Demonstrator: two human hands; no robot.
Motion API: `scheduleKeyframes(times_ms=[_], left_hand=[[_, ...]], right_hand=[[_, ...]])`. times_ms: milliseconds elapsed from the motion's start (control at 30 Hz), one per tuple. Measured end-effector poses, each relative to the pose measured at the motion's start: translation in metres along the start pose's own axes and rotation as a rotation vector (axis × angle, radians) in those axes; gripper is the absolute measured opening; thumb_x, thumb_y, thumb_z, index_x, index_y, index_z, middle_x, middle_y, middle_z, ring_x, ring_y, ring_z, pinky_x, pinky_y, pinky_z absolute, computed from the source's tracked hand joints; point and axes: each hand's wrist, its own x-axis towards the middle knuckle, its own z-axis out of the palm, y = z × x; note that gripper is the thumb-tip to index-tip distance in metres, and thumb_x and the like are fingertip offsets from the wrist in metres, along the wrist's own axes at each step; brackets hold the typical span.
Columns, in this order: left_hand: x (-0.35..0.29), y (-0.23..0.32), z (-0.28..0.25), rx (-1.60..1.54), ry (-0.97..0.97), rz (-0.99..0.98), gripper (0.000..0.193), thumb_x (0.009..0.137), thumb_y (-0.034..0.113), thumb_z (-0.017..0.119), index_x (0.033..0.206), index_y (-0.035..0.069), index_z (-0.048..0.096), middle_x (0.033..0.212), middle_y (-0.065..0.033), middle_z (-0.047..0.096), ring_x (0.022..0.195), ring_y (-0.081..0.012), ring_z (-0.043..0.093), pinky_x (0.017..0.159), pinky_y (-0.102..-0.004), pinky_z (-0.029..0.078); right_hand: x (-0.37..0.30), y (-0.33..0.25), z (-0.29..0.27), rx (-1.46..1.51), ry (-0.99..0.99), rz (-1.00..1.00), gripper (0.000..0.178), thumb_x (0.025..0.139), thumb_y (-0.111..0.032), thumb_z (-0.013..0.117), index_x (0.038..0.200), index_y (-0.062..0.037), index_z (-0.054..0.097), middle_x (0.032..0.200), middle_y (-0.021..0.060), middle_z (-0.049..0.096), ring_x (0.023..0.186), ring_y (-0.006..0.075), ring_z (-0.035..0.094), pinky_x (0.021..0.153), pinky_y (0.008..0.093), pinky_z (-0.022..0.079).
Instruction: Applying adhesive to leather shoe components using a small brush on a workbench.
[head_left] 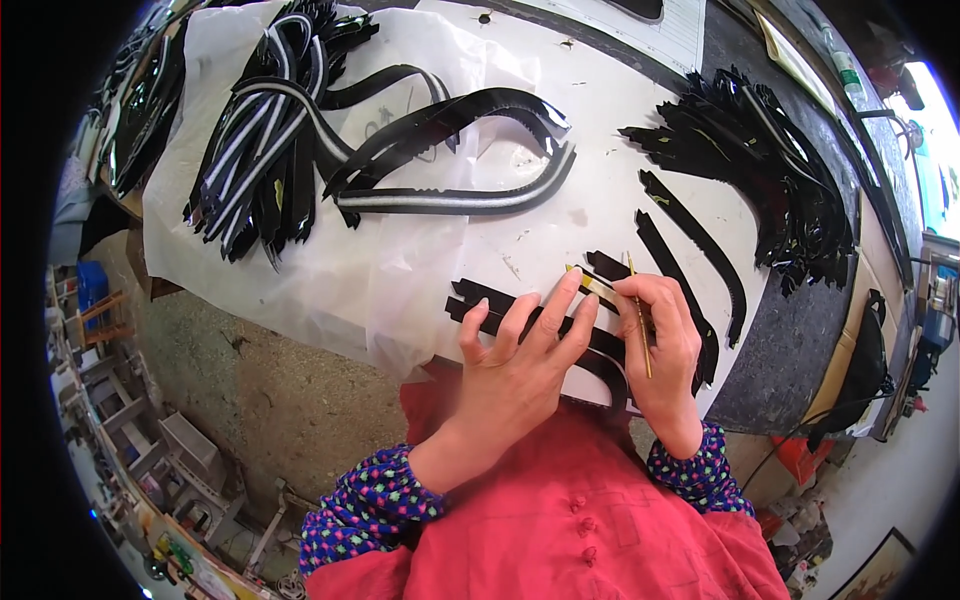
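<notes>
My left hand lies with fingers spread over black curved strips near the front edge of the white work surface, pressing on them. Pinched in my right hand is a thin brass-coloured stick, held roughly upright in the picture. Between the fingertips of both hands shows a small yellow and pale piece, resting along a black strip; whether the right fingers also grip it I cannot tell. Just right of my right hand lie two single black strips.
A heap of glossy black strips lies at the right. At the left, a pile of black strips with pale stripes sits on translucent sheeting. Striped curved strips lie farther back in the middle. White paper is at the far edge.
</notes>
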Motion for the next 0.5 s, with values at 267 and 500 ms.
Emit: scheduleKeyframes(times_ms=[267,500], left_hand=[[0.001,0.0,0.001,-0.006,0.012,0.005,0.049,0.086,0.017,0.061,0.134,0.026,0.06,0.152,0.0069,0.048,0.123,-0.0148,0.044,0.109,-0.0476,0.024],[0.004,-0.001,-0.004,-0.018,-0.014,0.02,0.058,0.081,0.01,0.065,0.136,0.027,0.061,0.152,0.0067,0.049,0.12,-0.0167,0.044,0.109,-0.0433,0.022]], right_hand=[[-0.001,-0.001,-0.005,-0.016,-0.003,0.005,0.022,0.089,0.011,0.064,0.108,0.0012,0.062,0.1,0.0155,0.064,0.084,0.0283,0.067,0.069,0.0343,0.055],[-0.015,0.006,-0.019,-0.046,0.085,0.048,0.018,0.088,0.01,0.067,0.104,0.0002,0.066,0.098,0.014,0.065,0.083,0.0258,0.068,0.07,0.0323,0.055]])
